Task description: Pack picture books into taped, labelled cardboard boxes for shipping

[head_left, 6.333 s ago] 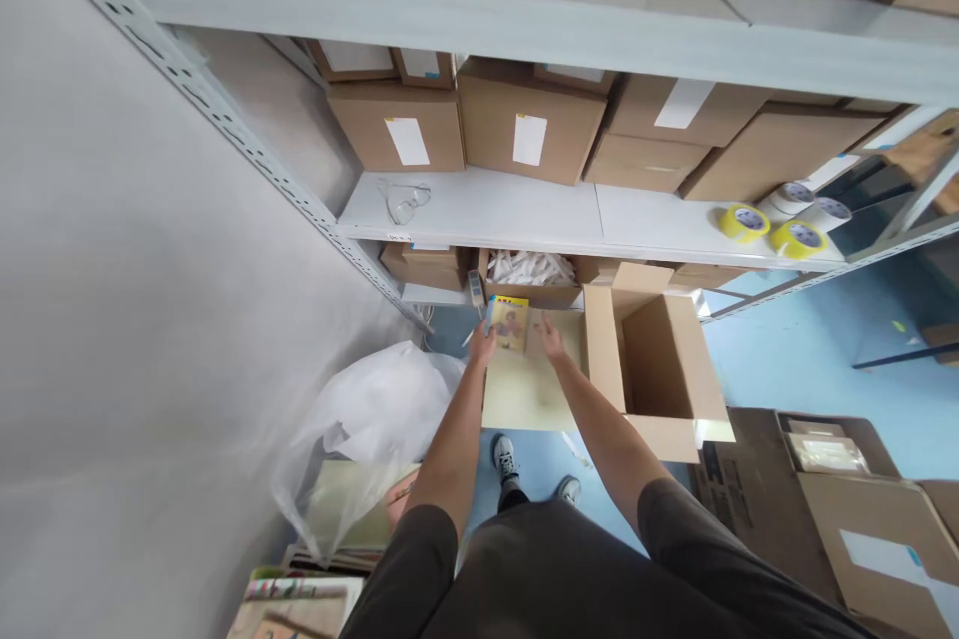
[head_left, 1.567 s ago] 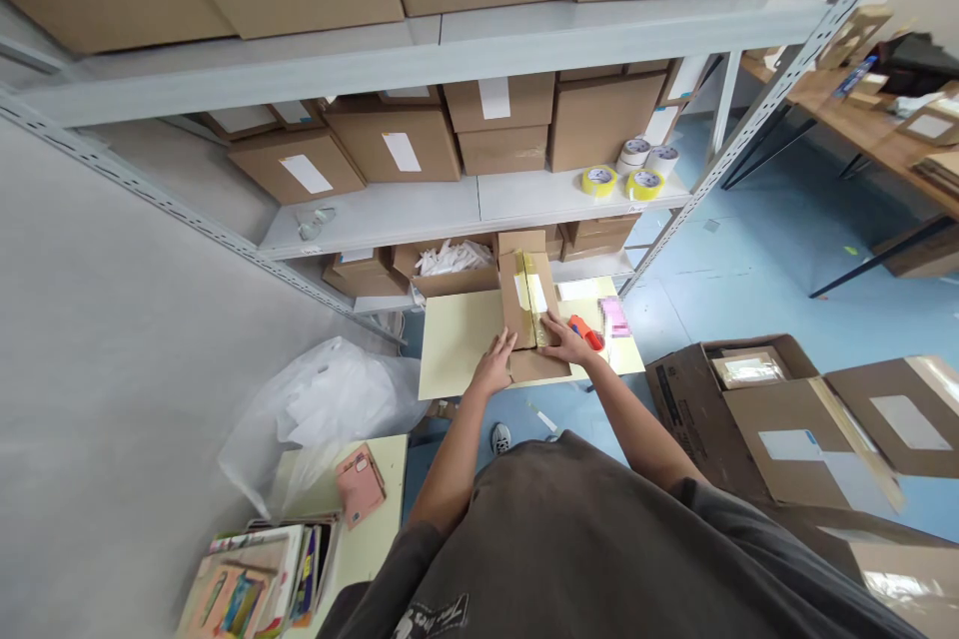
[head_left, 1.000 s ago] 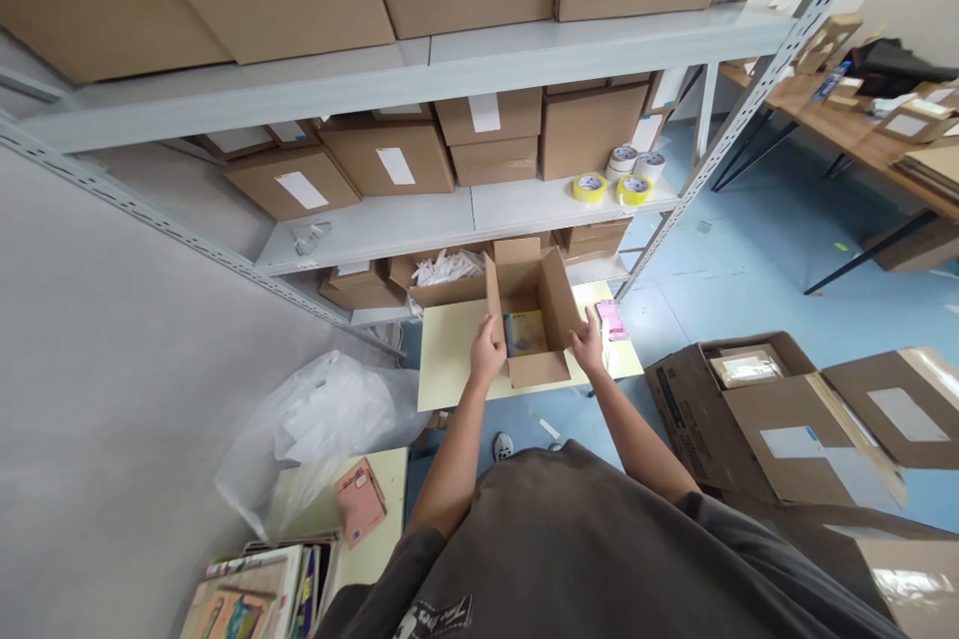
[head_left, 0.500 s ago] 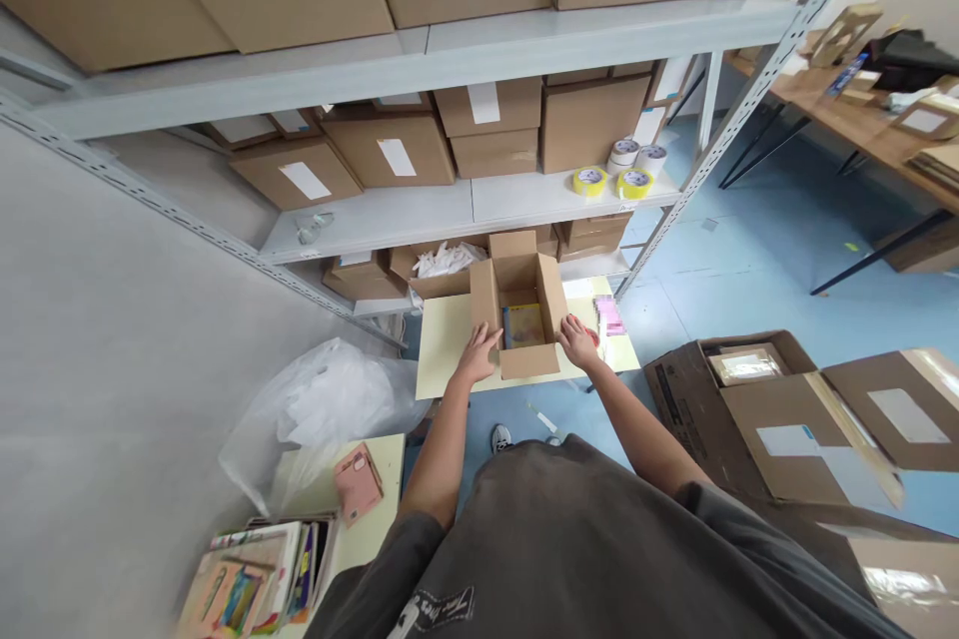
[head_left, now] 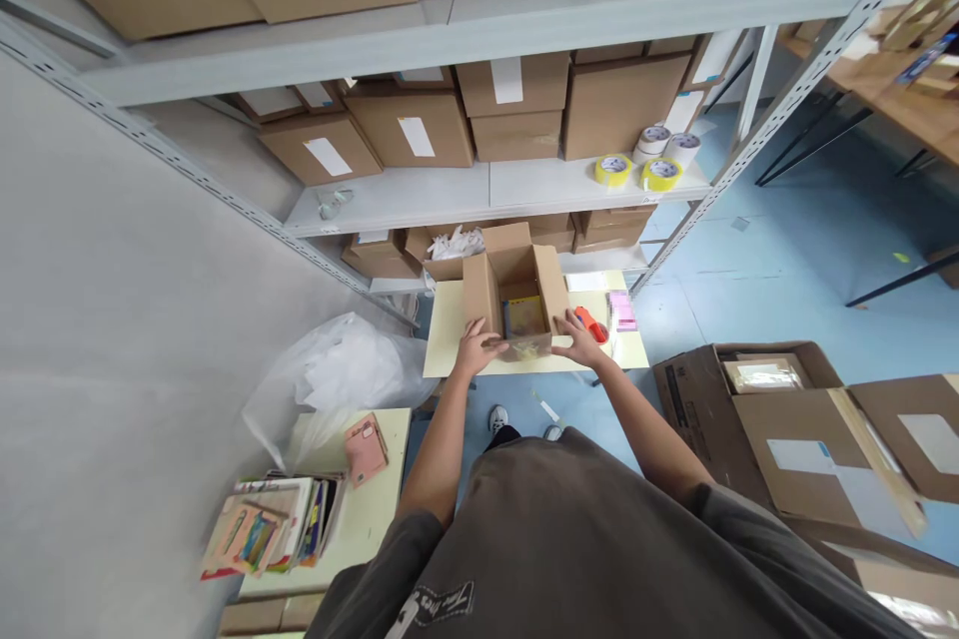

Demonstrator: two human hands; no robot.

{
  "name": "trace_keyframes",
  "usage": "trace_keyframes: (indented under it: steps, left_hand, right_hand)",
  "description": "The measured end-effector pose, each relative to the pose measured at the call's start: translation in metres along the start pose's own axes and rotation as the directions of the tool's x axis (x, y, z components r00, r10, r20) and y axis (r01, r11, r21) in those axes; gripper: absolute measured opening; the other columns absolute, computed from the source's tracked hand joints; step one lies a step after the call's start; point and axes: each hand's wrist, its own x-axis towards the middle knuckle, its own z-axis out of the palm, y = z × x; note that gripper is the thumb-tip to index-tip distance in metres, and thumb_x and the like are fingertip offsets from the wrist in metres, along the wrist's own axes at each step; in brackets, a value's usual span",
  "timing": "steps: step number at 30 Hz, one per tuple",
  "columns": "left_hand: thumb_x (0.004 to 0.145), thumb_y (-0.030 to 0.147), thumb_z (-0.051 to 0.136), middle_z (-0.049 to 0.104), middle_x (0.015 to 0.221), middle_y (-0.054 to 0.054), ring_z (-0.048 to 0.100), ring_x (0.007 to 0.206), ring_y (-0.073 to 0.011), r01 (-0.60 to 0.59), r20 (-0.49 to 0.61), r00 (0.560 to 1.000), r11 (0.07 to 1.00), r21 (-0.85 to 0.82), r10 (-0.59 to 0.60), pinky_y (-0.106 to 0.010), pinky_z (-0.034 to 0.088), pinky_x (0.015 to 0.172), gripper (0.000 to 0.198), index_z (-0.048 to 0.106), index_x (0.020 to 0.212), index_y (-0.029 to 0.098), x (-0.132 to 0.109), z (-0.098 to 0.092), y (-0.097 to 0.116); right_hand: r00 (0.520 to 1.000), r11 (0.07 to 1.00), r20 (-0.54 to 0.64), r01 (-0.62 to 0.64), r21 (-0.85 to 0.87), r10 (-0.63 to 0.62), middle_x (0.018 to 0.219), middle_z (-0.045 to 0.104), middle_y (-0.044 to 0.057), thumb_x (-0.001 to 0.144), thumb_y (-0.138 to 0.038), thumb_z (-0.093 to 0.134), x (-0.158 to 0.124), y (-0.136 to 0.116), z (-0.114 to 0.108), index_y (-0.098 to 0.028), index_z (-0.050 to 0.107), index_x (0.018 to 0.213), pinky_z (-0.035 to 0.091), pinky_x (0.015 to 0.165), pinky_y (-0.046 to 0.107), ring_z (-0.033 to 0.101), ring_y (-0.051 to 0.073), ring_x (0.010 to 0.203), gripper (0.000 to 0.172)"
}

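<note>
Left hand (head_left: pixel 476 349), right hand (head_left: pixel 580 341) at open box (head_left: pixel 528 349) near corners, fingers spread, grip unclear; table (head_left: pixel 444 334) edge close, strip showing leftward.

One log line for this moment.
left hand: at open box, left side | right hand: at right side | yellow book: inside box

I see matt cardboard, open box (head_left: pixel 480 294) | smooth metal, far shelf (head_left: pixel 420 195) | crinkled plastic, left bag (head_left: pixel 352 359) | matt cloth, near shirt (head_left: pixel 554 539)

Dark grey short-sleeved shirt (head_left: pixel 584 529), white lettering (head_left: pixel 445 603); pale shoes (head_left: pixel 497 418).
</note>
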Motion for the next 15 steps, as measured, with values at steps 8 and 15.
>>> trace_keyframes:
  steps: [8, 15]
  left_hand:
    - [0.090, 0.048, 0.082, 0.055, 0.164, -0.018, 0.045, 0.157, -0.0362, 0.080, -0.218, 0.972, 0.996, -0.025, -0.084, -0.050, 0.039, 0.129, 0.084, 0.051, 0.163, 0.020, 0.021, 0.015, 0.001]
    - [0.094, 0.051, 0.075, 0.029, 0.180, -0.021, 0.021, 0.169, -0.0367, 0.083, -0.079, 0.993, 0.997, -0.005, -0.083, -0.049, 0.026, 0.136, 0.099, 0.030, 0.173, 0.012, 0.084, -0.002, -0.003]
  right_hand:
    - [0.902, 0.966, -0.347, -0.229, 0.119, 0.257, 0.175, 0.040, 0.020, 0.096, -0.078, 0.056, 0.022, -0.020, 0.069, -0.016, 0.055, 0.160, 0.032, 0.132, 0.055, 0.035, 0.038, 0.163, 0.088]
    - [0.868, 0.956, -0.400, -0.267, 0.120, 0.293, 0.175, 0.039, 0.021, 0.098, -0.079, 0.050, 0.027, -0.007, 0.079, -0.013, 0.051, 0.163, 0.030, 0.133, 0.055, 0.034, 0.038, 0.164, 0.093]
